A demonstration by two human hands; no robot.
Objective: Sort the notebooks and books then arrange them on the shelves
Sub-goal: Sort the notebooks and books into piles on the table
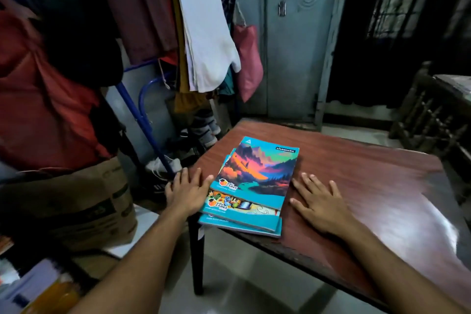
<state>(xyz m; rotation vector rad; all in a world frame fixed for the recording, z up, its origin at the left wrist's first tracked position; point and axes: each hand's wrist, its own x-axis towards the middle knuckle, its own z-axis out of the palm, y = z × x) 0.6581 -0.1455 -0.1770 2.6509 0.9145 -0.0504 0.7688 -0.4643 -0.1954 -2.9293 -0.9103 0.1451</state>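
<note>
A small stack of teal notebooks (254, 181) with colourful landscape covers lies near the left corner of a reddish wooden table (369, 186), its lower edge overhanging the table's front. My left hand (187, 191) lies flat with straight fingers against the stack's left side. My right hand (318, 202) rests flat on the table just right of the stack, fingers spread, close to its right edge. Neither hand holds anything.
A blue clothes rack (142, 115) draped with garments stands to the left, with shoes (204, 132) beneath. A brown cardboard box (84, 206) sits at lower left. More books (38, 290) lie at the bottom left corner. A grey metal cupboard (288, 33) stands behind; dark wooden furniture (438, 115) at right.
</note>
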